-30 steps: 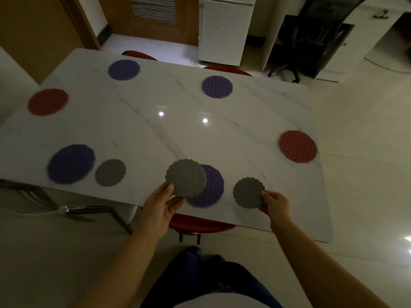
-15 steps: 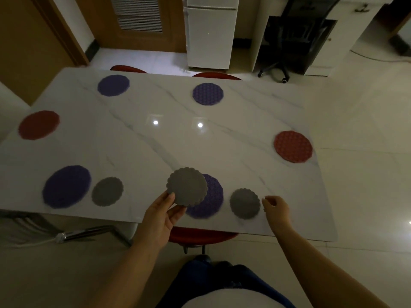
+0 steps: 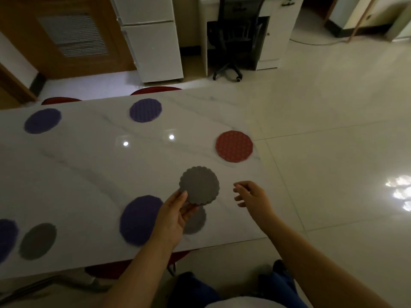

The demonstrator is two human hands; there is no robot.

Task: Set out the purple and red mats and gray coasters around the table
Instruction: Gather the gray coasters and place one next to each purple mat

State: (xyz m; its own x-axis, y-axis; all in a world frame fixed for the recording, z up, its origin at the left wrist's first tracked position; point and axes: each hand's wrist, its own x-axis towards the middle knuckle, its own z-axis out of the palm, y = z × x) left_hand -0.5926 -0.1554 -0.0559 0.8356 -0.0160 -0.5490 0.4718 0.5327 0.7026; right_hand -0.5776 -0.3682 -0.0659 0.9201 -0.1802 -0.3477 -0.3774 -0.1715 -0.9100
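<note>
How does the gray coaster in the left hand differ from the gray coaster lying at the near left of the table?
The held coaster is lifted off the table, pinched at its lower edge by the left hand; the near-left coaster lies flat, untouched. The held one sits beyond the near purple mat, toward the red mat; the other lies left of that purple mat. Both are gray and round.
</note>
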